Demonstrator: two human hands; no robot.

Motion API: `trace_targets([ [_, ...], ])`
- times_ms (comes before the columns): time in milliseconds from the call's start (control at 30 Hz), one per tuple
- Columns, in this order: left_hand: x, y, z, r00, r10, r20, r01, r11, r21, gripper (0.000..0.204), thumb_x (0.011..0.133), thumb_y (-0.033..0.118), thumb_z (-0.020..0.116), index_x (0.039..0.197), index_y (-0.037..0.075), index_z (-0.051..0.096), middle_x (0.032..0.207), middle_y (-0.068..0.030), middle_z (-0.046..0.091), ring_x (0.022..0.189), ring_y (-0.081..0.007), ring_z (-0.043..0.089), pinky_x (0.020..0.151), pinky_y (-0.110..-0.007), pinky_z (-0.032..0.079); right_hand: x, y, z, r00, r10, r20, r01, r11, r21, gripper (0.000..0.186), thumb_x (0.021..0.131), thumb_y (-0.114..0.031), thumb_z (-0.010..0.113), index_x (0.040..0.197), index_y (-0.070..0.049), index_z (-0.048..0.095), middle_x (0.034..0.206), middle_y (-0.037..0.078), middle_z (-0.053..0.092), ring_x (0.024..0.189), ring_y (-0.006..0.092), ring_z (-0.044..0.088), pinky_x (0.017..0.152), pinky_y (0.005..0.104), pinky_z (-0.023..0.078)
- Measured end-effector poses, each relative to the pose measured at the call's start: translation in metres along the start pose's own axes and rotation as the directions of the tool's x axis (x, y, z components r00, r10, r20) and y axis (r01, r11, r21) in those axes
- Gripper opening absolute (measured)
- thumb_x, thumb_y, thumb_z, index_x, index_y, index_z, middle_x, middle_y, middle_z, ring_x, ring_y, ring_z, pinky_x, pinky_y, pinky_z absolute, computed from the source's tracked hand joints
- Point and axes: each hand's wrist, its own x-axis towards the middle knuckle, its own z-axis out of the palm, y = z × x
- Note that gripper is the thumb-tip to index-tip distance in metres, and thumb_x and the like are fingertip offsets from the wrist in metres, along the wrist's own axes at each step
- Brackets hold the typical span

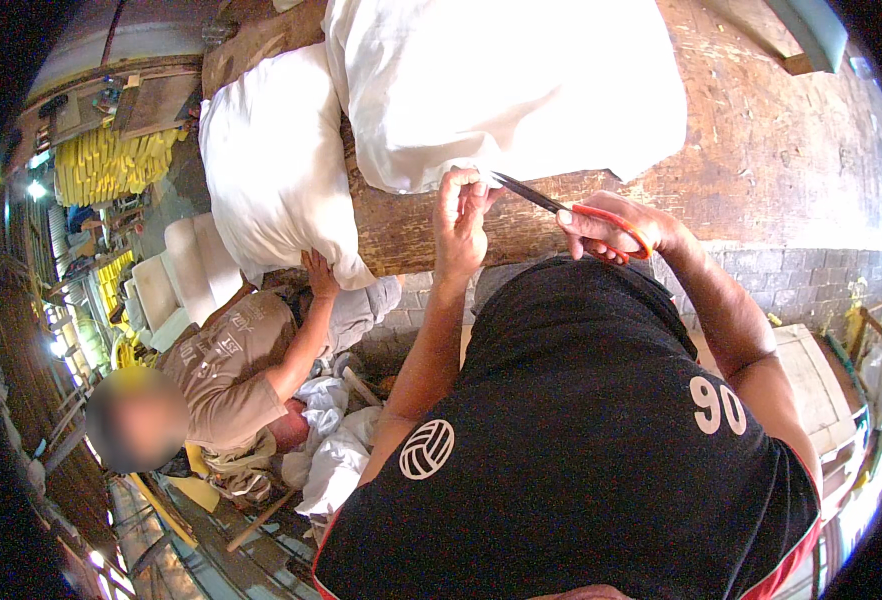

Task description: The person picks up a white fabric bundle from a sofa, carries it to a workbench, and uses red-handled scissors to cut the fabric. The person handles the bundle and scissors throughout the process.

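I read this as trimming: my left hand [461, 230] seems to pinch the near edge of the large white cushion [521, 85] on the wooden table [761, 150], my right hand [616, 232] grips orange-handled scissors [531, 193], and next likely calls for one careful snip.

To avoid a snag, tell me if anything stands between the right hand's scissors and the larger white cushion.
Nothing visible blocks the scissors in the right hand from the larger white cushion; the left hand is close beside the scissors' tips.
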Motion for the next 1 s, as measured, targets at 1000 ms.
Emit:
trace_targets([
  [1000, 0.001, 0.012, -0.003, 0.988, -0.152, -0.024, 0.151, 0.988, -0.036, 0.01, 0.097, 0.008, 0.048, 0.102, 0.0, 0.051, 0.094, -0.005, 0.053, 0.086, -0.0118, 0.056, 0.082, -0.039, 0.057, 0.002, 0.004, 0.006, 0.755, -0.47, -0.458, 0.306, 0.87, -0.387, 0.04, 0.084, -0.039, 0.069, 0.081, 0.0, 0.061, 0.057, 0.008, 0.054, 0.055, 0.0122, 0.048, 0.053, 0.0342, 0.042],
])
